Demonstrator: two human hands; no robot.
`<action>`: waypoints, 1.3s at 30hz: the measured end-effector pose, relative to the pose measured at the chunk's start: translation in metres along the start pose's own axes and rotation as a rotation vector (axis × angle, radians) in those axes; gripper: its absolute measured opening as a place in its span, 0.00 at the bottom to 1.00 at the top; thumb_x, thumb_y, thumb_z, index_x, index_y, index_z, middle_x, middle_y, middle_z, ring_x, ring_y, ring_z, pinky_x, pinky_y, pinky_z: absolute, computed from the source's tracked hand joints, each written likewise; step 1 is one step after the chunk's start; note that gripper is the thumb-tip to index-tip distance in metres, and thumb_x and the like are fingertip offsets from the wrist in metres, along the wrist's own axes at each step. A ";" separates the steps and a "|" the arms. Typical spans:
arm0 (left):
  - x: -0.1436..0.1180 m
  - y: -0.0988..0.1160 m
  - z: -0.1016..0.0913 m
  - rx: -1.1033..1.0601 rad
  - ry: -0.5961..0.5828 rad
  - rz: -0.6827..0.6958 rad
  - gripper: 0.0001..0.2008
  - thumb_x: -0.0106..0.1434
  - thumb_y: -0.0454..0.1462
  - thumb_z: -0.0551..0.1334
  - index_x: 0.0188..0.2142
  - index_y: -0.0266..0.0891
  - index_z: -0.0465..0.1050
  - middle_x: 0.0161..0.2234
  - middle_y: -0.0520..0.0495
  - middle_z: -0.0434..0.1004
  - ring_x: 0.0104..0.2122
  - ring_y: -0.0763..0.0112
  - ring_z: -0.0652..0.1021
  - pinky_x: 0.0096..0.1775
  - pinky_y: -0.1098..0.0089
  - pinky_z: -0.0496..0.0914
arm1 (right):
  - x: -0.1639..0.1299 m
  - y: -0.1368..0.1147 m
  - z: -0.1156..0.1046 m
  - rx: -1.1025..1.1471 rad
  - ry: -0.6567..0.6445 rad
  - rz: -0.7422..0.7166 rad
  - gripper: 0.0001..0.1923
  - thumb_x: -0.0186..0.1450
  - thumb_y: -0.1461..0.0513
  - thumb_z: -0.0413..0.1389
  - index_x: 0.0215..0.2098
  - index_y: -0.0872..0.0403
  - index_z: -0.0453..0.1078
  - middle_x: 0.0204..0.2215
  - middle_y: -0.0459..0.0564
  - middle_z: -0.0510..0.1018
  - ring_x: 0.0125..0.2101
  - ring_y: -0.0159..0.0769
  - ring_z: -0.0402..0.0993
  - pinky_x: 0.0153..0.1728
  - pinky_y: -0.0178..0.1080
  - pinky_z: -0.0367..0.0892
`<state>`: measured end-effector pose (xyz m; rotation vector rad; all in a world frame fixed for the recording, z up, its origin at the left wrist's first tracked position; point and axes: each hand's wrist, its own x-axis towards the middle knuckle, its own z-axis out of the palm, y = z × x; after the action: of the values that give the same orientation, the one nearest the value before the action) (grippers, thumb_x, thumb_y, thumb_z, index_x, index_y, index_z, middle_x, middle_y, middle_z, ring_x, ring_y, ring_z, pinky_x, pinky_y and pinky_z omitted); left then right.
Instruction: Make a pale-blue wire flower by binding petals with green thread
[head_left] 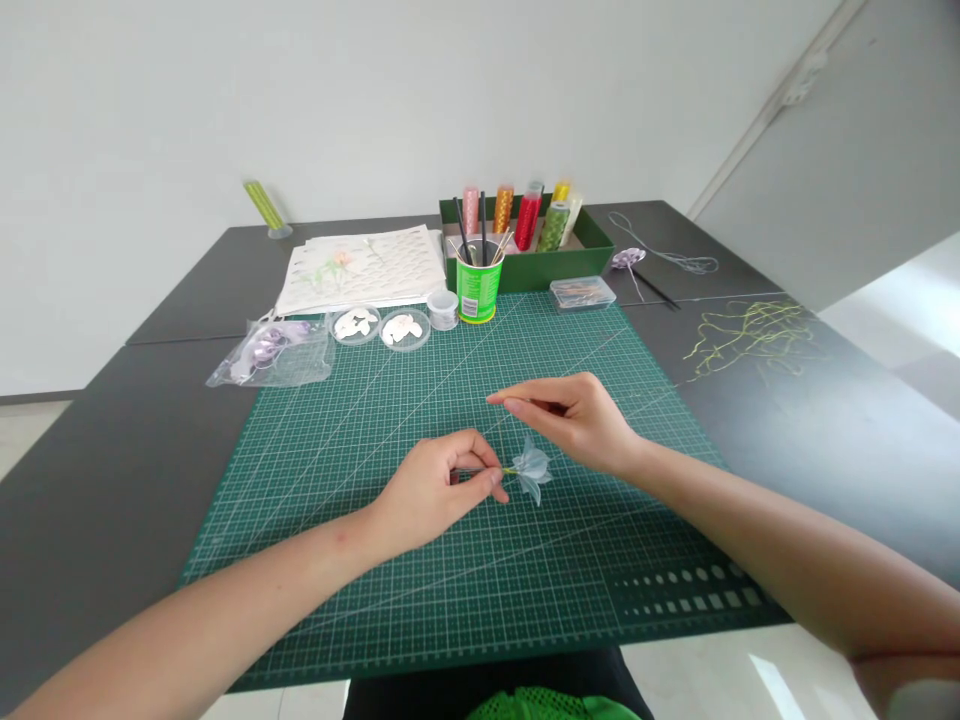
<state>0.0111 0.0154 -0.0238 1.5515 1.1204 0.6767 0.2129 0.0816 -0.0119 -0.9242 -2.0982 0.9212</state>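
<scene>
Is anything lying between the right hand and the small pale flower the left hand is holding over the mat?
Nothing visible does. The left hand pinches the stem of the pale flower, and the right hand hovers just above and behind the petals with only bare cutting mat around them. The dishes and cup sit far back.

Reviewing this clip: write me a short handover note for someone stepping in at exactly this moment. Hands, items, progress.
Left hand: pinched on the stem of a small pale flower, held just above the green cutting mat.
Right hand: over the bloom, fingertips pinched together; whether they grip anything is too fine to tell.
Supplies behind: green cup of sticks, two petal dishes, thread spools in the green box.
Done: petals sit on the stem.
Left: cannot tell from this view.
</scene>
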 end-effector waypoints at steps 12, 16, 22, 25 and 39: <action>-0.001 0.000 0.000 -0.033 0.010 0.031 0.04 0.65 0.38 0.64 0.34 0.40 0.73 0.34 0.47 0.87 0.34 0.63 0.85 0.34 0.67 0.75 | 0.000 0.016 0.003 -0.014 -0.099 0.051 0.16 0.70 0.57 0.56 0.45 0.57 0.82 0.22 0.47 0.79 0.19 0.25 0.57 0.21 0.32 0.51; 0.000 0.005 0.001 0.021 0.048 0.040 0.04 0.64 0.38 0.65 0.33 0.41 0.75 0.33 0.49 0.87 0.31 0.64 0.84 0.32 0.68 0.74 | 0.002 0.020 -0.001 0.017 -0.165 0.088 0.16 0.69 0.58 0.56 0.44 0.58 0.82 0.24 0.48 0.79 0.20 0.25 0.59 0.21 0.32 0.52; -0.001 0.005 -0.001 0.056 0.132 0.127 0.04 0.66 0.38 0.63 0.34 0.41 0.74 0.34 0.47 0.87 0.31 0.64 0.84 0.30 0.68 0.74 | 0.010 0.027 -0.007 0.205 -0.296 0.176 0.17 0.67 0.54 0.58 0.40 0.58 0.82 0.29 0.50 0.81 0.25 0.30 0.68 0.25 0.33 0.59; -0.002 0.005 -0.002 0.094 0.222 0.172 0.05 0.68 0.39 0.62 0.35 0.42 0.72 0.33 0.47 0.87 0.30 0.64 0.83 0.32 0.66 0.74 | 0.010 0.030 -0.008 0.185 -0.324 0.166 0.18 0.67 0.53 0.57 0.34 0.58 0.81 0.24 0.47 0.77 0.23 0.28 0.64 0.25 0.33 0.57; 0.002 -0.005 -0.009 0.354 0.480 0.189 0.05 0.72 0.42 0.59 0.43 0.44 0.68 0.36 0.51 0.87 0.36 0.63 0.85 0.40 0.64 0.73 | 0.001 0.011 -0.011 0.357 -0.519 0.104 0.17 0.68 0.53 0.59 0.41 0.58 0.82 0.22 0.45 0.75 0.19 0.25 0.52 0.20 0.33 0.47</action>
<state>0.0024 0.0210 -0.0260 1.8669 1.5220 1.0617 0.2250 0.0920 -0.0146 -0.6573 -2.1967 1.6699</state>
